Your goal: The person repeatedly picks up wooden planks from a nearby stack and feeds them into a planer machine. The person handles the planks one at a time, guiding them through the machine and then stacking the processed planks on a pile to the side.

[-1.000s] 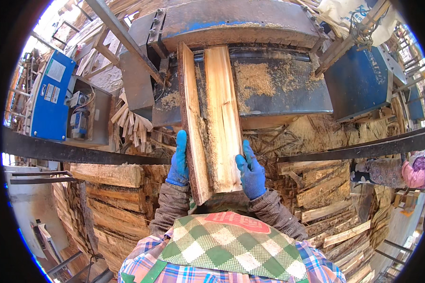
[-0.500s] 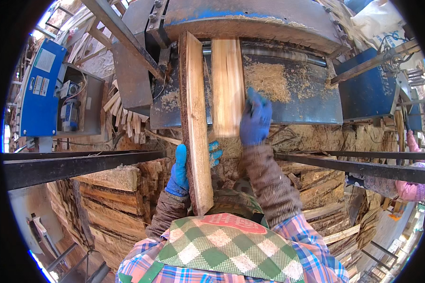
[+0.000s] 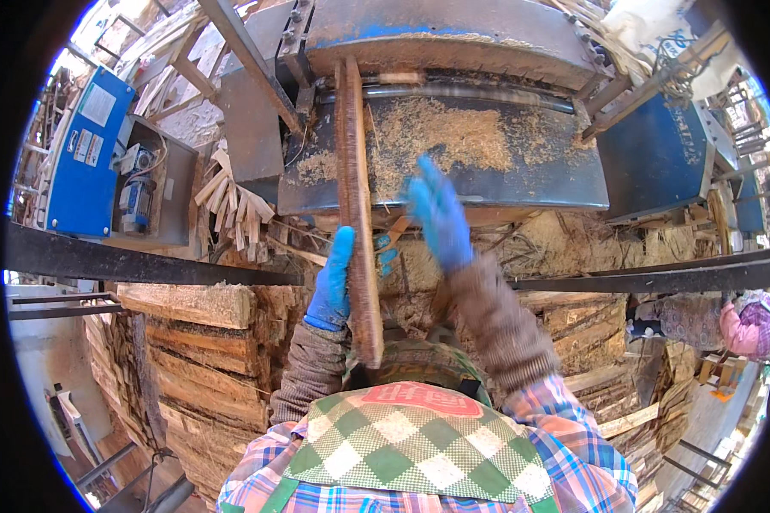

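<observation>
A long wooden board (image 3: 357, 205) with a dark bark edge stands tilted on its side, its far end over the machine's metal table (image 3: 539, 184). My left hand (image 3: 331, 282), in a blue glove, grips the near part of this board, thumb on the left and fingertips showing on the right. My right hand (image 3: 441, 218), also gloved and a little blurred, hovers to the right of the board with fingers stretched and nothing in them. At the machine's slot, only the end of a second board (image 3: 399, 78) shows by the metal roller (image 3: 479, 92).
Sawdust (image 3: 453, 132) covers much of the metal table. Stacked rough boards (image 3: 201, 350) lie on both sides of me, behind black metal rails (image 3: 154, 261). A blue control box (image 3: 90, 154) stands at the left. Another person in pink (image 3: 751, 325) is at the far right.
The second board has slid forward into the machine, and my right hand has come off it, its fingers now extended. The board in my left hand has turned, showing its bark edge.
</observation>
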Motion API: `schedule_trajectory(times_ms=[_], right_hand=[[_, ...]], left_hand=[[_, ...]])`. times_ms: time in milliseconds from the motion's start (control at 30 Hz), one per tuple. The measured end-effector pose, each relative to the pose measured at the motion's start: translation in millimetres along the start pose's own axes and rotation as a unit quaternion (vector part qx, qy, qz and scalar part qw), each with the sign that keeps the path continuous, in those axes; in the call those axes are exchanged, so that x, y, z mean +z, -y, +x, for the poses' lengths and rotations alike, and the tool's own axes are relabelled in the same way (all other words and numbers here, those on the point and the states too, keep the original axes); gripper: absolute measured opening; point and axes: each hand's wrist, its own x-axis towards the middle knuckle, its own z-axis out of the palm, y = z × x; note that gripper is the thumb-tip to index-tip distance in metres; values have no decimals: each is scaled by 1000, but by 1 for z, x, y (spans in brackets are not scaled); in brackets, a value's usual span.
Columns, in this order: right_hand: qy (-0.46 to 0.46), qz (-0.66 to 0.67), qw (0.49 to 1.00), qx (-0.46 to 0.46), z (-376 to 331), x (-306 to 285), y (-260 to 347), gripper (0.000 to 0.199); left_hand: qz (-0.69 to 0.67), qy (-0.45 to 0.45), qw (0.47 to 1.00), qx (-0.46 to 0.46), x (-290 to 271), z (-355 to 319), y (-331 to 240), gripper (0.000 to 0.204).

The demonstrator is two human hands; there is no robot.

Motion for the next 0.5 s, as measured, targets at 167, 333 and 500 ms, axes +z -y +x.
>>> schedule_trajectory(times_ms=[167, 333, 500], right_hand=[[-30, -141, 989, -12, -172, -14, -40, 69], [-143, -167, 975, 35, -181, -39, -23, 55], [-188, -143, 972, -11, -152, -56, -27, 51]], left_hand=[[205, -20, 957, 203, 52, -3, 19, 87], [168, -42, 966, 192, 56, -3, 28, 82], [285, -159, 921, 213, 39, 4, 4, 73]])
